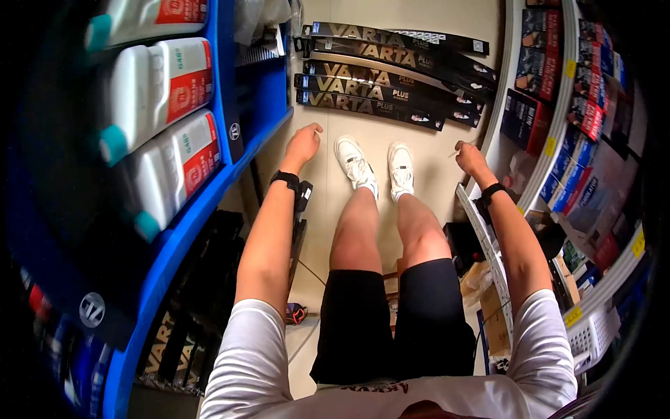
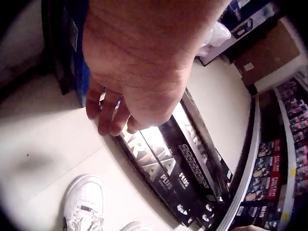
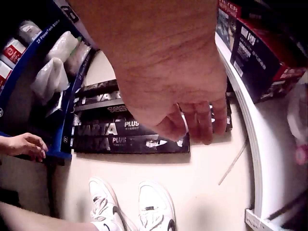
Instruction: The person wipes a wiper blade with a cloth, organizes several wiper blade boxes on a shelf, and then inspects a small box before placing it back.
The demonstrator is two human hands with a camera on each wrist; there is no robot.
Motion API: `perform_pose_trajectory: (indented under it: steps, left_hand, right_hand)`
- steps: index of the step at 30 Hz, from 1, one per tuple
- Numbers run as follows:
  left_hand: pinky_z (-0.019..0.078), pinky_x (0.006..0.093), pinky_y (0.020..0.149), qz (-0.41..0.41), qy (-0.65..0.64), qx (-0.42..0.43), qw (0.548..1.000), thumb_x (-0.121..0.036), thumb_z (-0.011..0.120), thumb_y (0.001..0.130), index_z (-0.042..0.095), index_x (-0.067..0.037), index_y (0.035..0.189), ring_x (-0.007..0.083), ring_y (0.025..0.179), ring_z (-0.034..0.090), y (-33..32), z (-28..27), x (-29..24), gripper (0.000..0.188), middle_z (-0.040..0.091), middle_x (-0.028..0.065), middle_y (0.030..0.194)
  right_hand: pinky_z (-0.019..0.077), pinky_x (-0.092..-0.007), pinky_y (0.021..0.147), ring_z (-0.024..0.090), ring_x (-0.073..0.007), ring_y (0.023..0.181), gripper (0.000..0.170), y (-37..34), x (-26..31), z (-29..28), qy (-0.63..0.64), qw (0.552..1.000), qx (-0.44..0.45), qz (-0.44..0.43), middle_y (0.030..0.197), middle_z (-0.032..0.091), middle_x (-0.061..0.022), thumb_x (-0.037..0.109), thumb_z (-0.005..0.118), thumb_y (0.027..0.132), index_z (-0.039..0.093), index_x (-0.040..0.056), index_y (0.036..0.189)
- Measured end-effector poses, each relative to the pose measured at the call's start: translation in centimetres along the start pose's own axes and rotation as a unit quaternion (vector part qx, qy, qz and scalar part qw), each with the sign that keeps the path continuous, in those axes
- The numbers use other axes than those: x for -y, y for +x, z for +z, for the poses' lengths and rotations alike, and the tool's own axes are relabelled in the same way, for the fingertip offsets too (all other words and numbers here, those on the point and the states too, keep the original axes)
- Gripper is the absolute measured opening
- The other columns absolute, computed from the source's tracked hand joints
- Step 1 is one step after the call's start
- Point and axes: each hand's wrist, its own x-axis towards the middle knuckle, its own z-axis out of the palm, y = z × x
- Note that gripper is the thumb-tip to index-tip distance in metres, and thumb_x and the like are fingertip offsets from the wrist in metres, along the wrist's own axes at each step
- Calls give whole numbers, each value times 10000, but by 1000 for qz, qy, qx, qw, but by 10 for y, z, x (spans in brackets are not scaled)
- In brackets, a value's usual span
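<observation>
Long, slim black VARTA PLUS boxes (image 1: 370, 93) lie side by side in a loose stack on the floor, ahead of the shoes. My left hand (image 1: 304, 143) hangs just in front of their left end, beside the blue shelf, fingers loosely bent and holding nothing. In the left wrist view the left hand (image 2: 139, 82) overlaps the boxes' near end. On the other side my right hand (image 1: 473, 159) hangs near the white shelf, its fingers loosely curled with nothing seen in them. The right hand (image 3: 178, 91) covers part of the boxes (image 3: 130, 144) in the right wrist view.
A blue rack (image 1: 227, 167) holding white bottles (image 1: 171, 84) with teal caps flanks the left. Along the right runs a white shelf (image 1: 497, 91) of boxed goods. White shoes (image 1: 401, 167) stand on the tiled floor. A thin pale strip (image 3: 233, 161) shows below the right hand.
</observation>
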Motion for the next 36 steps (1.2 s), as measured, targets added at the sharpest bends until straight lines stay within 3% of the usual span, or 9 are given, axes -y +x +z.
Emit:
perform_pose_trajectory:
  steps: [10,11,15,24,26,27,30,32,36]
  left_hand:
    - [387,443,1055,-33,37,-43,998,-86,490,879,368,10,1402,413,1255,459,84,24,51,546,457,250,1373]
    - [379,449,1069,-44,29,-45,998,-92,480,878,327,13,1434,410,1274,447,94,28,57,586,420,244,1412]
    - [356,436,1092,-15,12,-77,997,-98,505,866,267,49,1454,426,1298,418,119,40,68,651,398,281,1422]
    - [404,432,1005,4,-77,-196,978,-14,538,755,445,-64,1387,440,1142,491,87,35,47,640,489,275,1214]
    - [403,435,1021,-25,-72,-157,985,38,514,742,405,-36,1414,454,1115,499,64,25,24,685,426,259,1246]
    - [436,400,957,13,-50,-194,980,30,563,745,557,-103,1297,398,1023,512,60,32,32,569,440,200,1129]
    - [448,402,930,2,-30,-184,982,25,621,749,609,-117,1231,389,1029,511,27,15,5,503,445,202,1092]
    - [472,421,880,15,-19,-211,977,9,681,750,638,-118,1141,382,996,534,10,9,-6,413,450,184,1071]
    - [496,452,800,5,6,-199,980,3,708,746,633,-128,1059,386,915,571,-39,-22,-45,347,461,167,1057]
  right_hand:
    - [458,-489,936,568,-464,1084,435,95,-9,70,122,991,-7,48,1086,604,-352,177,574,819,505,-78,1165]
    - [467,-407,949,601,-384,1121,529,103,-9,71,97,993,9,61,1172,625,-277,204,610,843,466,-60,1278]
    - [470,-364,883,631,-282,1006,519,143,-29,102,260,959,-46,105,1070,660,-165,174,656,839,453,-24,1273]
    - [483,-319,796,577,-190,948,606,87,3,68,514,840,-36,169,1082,605,-85,67,677,780,465,100,1347]
    - [487,-310,772,579,-183,915,635,81,-10,76,453,884,-49,103,1069,611,-83,49,701,751,479,103,1344]
    - [491,-302,749,580,-175,883,665,79,-19,81,388,919,-62,34,1057,616,-82,32,725,722,492,107,1340]
    - [491,-289,720,584,-176,819,676,64,-33,82,336,939,-5,75,1037,628,-71,-2,761,656,537,85,1288]
    - [515,-344,711,620,-241,766,672,47,-36,77,313,946,5,80,1004,655,-135,60,782,645,544,68,1274]
    - [507,-468,884,612,-438,972,589,-4,-15,50,97,991,-63,60,1068,604,-288,192,724,749,527,91,1294]
